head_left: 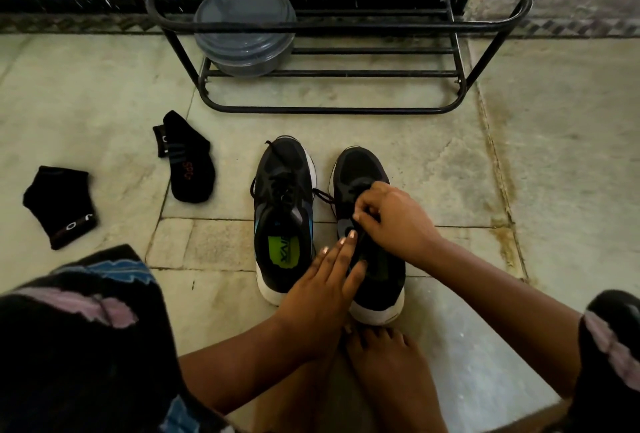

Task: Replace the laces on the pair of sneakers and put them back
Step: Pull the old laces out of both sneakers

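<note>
Hands on the right sneaker (363, 172), mid-frame.
Right hand (391, 221) pinches its lace (323, 195); left hand (325, 280) lies flat, fingers straight, on the collar beside the left sneaker (284, 204).

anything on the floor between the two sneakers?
Mostly bare tile. In the head view, one dark lace runs across the gap from the left sneaker toward the right sneaker, where the right hand pinches the laces.

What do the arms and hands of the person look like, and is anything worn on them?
Both forearms are bare: no sleeves, watch or bracelets show. The left hand has no rings, and its nails look pale and glossy. The right hand shows no rings or glove either. Dark clothing with pink and blue patterns covers the knees.
</note>
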Demonstrator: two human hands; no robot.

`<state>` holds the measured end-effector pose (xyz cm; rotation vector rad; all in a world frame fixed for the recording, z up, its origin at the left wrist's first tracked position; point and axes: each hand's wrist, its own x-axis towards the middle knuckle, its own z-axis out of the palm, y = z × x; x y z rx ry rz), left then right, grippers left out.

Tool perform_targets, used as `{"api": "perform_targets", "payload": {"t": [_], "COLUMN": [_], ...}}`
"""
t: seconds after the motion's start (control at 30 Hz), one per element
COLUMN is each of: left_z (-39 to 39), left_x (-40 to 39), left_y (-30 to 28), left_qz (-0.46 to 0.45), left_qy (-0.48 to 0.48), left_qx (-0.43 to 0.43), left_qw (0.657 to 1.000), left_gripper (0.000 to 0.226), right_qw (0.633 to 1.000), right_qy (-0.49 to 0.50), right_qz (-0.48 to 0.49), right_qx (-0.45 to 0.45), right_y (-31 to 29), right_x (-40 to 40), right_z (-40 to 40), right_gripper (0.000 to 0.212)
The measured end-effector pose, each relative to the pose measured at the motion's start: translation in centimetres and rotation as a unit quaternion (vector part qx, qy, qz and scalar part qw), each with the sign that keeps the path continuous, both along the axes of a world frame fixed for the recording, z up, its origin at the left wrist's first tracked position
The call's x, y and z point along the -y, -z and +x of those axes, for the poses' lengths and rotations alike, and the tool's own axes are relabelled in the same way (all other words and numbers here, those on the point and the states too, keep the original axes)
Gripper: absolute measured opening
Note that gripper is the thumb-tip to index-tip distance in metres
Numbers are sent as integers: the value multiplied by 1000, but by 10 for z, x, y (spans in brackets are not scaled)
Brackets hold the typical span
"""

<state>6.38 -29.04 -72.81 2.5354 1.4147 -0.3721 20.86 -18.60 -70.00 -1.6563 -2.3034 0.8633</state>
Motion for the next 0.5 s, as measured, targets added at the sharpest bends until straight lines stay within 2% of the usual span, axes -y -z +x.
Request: {"api": "perform_targets", "payload": {"t": [0.07,0.1,0.17,0.27,0.37,0.5], "left_z": [-2,-3,-3,-2,-3,0], "left_x": [0,0,3,-1,-9,-30], "left_y": [4,5,8,-1,-15,-26], "left_qz": [-10,2,-16,58,97,40], "left_qy": [-9,-8,5,7,66,38], "left_qx": [16,26,16,-35,-121,-138], "left_qw": [1000,1000,1000,998,986,989], "left_gripper": [89,92,103,111,100,95], "right_qw": [991,987,992,996,997,999], "right_qy": [65,84,88,89,74,41], "right_qz": [-2,20,47,-14,-16,11], "right_qx": [-119,-137,-73,-5,11,23], "right_y": [-10,-13,-14,-7,-1,-2], "right_x": [-2,-2,-3,2,12,22], "right_z": [2,4,11,23,22,15], "right_gripper": [11,9,3,17,12,17]}}
